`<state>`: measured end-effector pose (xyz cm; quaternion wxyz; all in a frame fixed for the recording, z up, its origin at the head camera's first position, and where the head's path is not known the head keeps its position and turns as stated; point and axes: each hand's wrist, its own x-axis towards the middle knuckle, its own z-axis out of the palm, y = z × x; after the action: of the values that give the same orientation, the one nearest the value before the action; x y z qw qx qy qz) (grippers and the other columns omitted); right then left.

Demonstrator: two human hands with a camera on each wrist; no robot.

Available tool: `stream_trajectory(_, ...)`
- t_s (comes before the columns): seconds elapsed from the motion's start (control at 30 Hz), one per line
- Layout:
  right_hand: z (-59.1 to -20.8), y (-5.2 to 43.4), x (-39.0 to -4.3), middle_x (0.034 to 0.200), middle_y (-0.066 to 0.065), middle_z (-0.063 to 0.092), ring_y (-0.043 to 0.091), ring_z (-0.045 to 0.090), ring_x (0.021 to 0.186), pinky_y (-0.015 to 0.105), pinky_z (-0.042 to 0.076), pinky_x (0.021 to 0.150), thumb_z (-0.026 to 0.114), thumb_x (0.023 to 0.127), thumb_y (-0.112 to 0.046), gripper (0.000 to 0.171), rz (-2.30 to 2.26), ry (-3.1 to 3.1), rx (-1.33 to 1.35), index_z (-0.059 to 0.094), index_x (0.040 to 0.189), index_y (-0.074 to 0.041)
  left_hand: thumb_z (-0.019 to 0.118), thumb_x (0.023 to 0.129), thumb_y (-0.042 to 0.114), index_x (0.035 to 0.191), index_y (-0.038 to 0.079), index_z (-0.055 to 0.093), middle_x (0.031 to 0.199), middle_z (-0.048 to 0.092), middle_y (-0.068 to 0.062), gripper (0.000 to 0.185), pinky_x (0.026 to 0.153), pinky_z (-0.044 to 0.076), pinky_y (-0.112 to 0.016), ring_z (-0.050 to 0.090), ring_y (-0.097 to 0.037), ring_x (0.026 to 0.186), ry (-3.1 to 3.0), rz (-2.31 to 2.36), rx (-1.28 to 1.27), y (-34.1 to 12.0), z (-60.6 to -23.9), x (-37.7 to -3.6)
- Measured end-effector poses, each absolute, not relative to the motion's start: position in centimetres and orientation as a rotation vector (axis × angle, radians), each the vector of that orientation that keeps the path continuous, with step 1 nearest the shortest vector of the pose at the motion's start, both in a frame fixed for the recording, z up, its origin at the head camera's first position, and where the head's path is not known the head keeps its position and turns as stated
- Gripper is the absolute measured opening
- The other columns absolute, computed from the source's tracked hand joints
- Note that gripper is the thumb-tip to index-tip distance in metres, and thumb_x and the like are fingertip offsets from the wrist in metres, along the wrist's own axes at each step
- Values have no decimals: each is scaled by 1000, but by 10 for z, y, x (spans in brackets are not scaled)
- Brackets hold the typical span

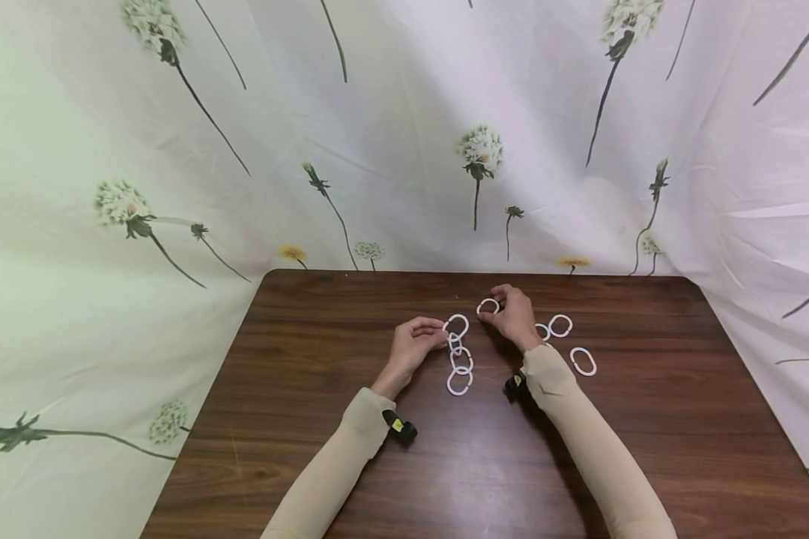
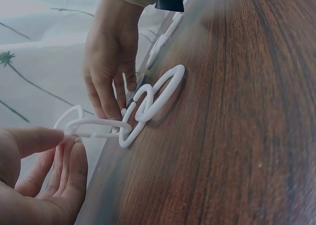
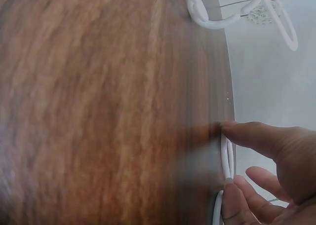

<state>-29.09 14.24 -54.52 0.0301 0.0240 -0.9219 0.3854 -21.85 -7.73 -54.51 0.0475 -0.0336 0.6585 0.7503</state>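
Hands [image 1: 411,346] pinching ring chain [image 1: 458,359] (linked), loose ring [image 1: 488,305]

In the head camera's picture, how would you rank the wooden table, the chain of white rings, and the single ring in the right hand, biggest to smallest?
1. Wooden table, by far the largest.
2. Chain of linked white rings, whose top ring the left hand pinches.
3. Single white ring held by the right hand; it looks about the size of one chain link.
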Motion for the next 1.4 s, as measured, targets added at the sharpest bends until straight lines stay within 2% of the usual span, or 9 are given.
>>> stream_trajectory(0.3,-545,143,-291,108,18,62,34,60,101,45,51,89,88,71,-17,58,1163,-2819,111,61,120,-2,74,83,-3,108,-10,66,89,72,-14,27,74,63,-24,70,-8,74,2004,2282,-101,-76,-544,-217)
stream_trajectory(0.5,-546,144,-290,109,19,60,33,62,95,44,52,87,88,71,-15,58,1162,-2791,144,61,120,-2,74,83,-4,107,-10,67,91,72,-16,26,74,62,-23,69,-6,73,2014,2281,-91,-76,-543,-218)
stream_trajectory(0.77,-549,145,-289,100,17,70,28,68,84,37,56,77,86,73,-14,52,1194,-2785,156,61,118,-2,73,83,-4,107,-10,66,87,72,-11,25,74,63,-24,70,-6,73,2007,2280,-100,-76,-544,-217)
stream_trajectory(1.1,-545,149,-285,90,15,71,24,68,76,28,55,65,84,76,-13,50,1262,-2765,184,62,119,-2,73,83,-3,108,-9,67,98,71,-25,26,77,63,-27,69,-6,75,2025,2257,-97,-76,-545,-218)
stream_trajectory(1.27,-541,151,-281,88,19,71,22,70,66,28,59,57,81,79,-8,52,1415,-2749,205,60,126,0,75,83,0,108,-7,68,92,72,-16,26,76,63,-26,69,-7,75,2034,2242,-105,-76,-545,-219)
stream_trajectory(1.4,-539,153,-277,88,18,72,23,72,66,27,61,59,79,82,-7,53,1465,-2744,218,59,131,0,75,83,1,107,-6,69,91,72,-13,26,75,63,-25,69,-7,75,2046,2242,-101,-75,-545,-221)
